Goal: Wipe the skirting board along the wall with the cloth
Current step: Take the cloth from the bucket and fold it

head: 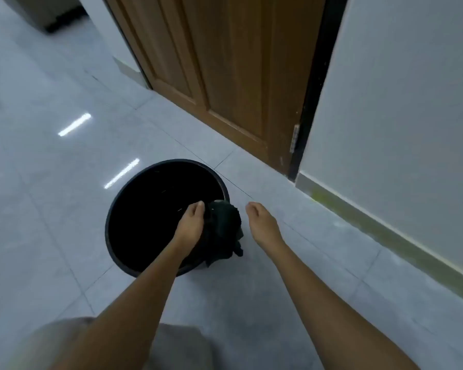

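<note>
My left hand [191,222] grips a dark green cloth [223,231] that hangs bunched over the right rim of a black bucket [123,209] on the floor. To the right of the cloth, my right hand [262,222] hovers over the tiles; it holds nothing and its fingers look curled, though the view is too blurred to tell. The pale skirting board [380,231] runs along the foot of the white wall [398,116] on the right, with a yellowish-green smear near its far end.
A brown wooden door [225,70] in a black frame stands behind the bucket. The floor is glossy light grey tile [51,182] with light reflections. A grey cabinet base [48,14] sits at the far left. My knee is at the bottom edge.
</note>
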`<action>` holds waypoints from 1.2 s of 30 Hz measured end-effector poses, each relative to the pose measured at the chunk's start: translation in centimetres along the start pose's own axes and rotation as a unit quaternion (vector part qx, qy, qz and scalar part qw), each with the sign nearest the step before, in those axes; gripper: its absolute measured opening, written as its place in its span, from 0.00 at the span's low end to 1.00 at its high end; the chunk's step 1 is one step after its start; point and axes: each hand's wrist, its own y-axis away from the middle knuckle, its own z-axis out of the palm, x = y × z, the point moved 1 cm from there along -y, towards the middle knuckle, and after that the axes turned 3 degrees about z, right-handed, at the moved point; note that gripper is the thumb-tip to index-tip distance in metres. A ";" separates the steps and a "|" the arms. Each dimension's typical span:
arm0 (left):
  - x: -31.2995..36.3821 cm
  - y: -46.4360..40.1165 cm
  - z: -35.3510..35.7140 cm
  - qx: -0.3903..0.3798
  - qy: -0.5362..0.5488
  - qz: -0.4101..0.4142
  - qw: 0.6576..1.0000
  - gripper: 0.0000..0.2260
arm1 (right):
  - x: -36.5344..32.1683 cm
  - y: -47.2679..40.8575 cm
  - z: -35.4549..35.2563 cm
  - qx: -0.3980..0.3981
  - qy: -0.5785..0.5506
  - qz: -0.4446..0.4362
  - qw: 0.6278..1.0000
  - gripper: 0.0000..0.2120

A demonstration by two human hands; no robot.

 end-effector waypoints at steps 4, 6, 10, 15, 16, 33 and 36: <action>-0.7 -0.8 0.9 -0.132 0.138 -0.125 0.974 0.26 | 2.4 -0.7 1.8 -0.104 -0.210 0.169 0.957 0.29; -0.7 -0.6 1.0 -0.168 0.126 -0.141 0.968 0.28 | 2.9 0.0 2.5 -0.169 -0.294 0.203 0.919 0.29; -0.2 0.8 0.6 -0.127 0.112 -0.073 0.983 0.24 | 2.0 3.1 2.4 -0.132 -0.337 0.158 0.919 0.20; 0.7 4.2 -1.5 -0.074 0.157 0.032 0.984 0.13 | 0.8 7.4 1.1 -0.051 -0.393 0.113 0.911 0.14; 1.0 4.8 -2.0 -0.073 0.152 0.058 0.984 0.12 | 0.4 8.1 0.5 -0.042 -0.402 0.103 0.909 0.12; 6.4 16.5 2.3 -0.211 0.260 0.170 0.927 0.10 | -1.0 21.8 -12.1 0.063 -0.403 -0.061 0.911 0.11; 6.5 17.7 4.2 -0.239 0.217 0.149 0.935 0.13 | 0.0 23.8 -13.8 0.069 -0.385 -0.078 0.917 0.13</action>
